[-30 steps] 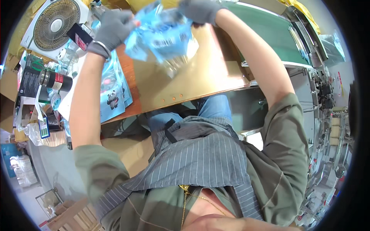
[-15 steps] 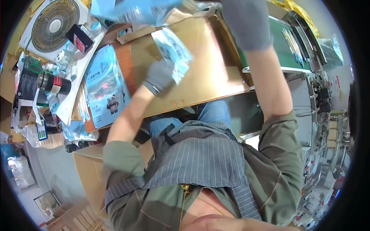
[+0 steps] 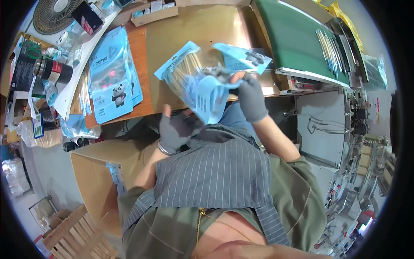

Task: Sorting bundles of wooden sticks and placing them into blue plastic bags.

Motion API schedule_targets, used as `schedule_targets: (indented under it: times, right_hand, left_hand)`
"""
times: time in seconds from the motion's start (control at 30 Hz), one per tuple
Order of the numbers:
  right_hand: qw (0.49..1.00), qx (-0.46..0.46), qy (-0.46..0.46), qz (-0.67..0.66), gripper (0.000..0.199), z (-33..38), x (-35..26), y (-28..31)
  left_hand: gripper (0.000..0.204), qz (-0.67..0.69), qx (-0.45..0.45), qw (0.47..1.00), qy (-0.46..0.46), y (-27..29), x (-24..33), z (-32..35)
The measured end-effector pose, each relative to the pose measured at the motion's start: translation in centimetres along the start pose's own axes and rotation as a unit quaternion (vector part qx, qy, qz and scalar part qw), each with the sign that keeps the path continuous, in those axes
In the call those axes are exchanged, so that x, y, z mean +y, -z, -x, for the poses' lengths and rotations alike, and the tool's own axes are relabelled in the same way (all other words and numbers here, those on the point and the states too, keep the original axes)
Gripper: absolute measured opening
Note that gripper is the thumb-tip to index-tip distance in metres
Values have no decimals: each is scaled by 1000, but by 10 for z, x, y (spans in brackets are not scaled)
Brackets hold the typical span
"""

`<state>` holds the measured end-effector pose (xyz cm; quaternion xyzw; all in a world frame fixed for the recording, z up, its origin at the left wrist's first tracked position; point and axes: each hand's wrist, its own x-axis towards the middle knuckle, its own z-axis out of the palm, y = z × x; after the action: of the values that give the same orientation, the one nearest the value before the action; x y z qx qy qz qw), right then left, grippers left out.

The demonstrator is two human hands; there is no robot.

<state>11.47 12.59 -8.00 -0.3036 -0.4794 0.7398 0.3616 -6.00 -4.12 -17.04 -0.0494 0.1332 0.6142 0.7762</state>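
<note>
Both my hands wear grey fingerless gloves. My right hand (image 3: 251, 98) grips a bundle of light blue plastic packets (image 3: 202, 80) with wooden sticks inside, held just above my lap in front of the wooden table (image 3: 202, 30). My left hand (image 3: 176, 129) is just below the bundle's lower left corner, fingers spread, touching or nearly touching it. One packet (image 3: 243, 56) sticks out at the top right of the bundle.
A stack of the same blue packets (image 3: 112, 77) lies on the table's left part. A fan (image 3: 54, 15), a dark flask (image 3: 51, 69) and clutter sit far left. A green conveyor belt (image 3: 297, 39) runs at right. An open cardboard box (image 3: 101, 172) stands lower left.
The bundle came down from the top of the view to just above my lap. My right hand lowered with it; my left hand moved from the table to under the bundle.
</note>
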Motion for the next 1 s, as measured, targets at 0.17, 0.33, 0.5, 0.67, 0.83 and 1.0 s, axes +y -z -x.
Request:
schedule_targets:
  times: [0.17,0.33,0.5,0.67,0.83,1.0]
  right_hand:
    - [816,-469,-90,326,42,34,-13,-20]
    - [628,-59,305,713,97,-93,-8,51]
    - [603,-40,169,778,78,-149,105,131]
    - [667,-85,220,707,46,-136,130,34]
    - [701,-137,134,687,57,-156,125,-15]
    - [712,-144,104,680,57,-145,113,-11]
  left_hand:
    - [39,-67,191,971,-131,13,12,-8]
    - [37,-47,164,971,-170,-45,28,60]
    - [35,-146,412,781,-446,-86,34,196]
    - [42,-140,528,628,-554,-55,-26,380]
    - [42,-65,535,630,-560,57,-53,476]
    - [45,-37,600,670,-436,227,-19,463]
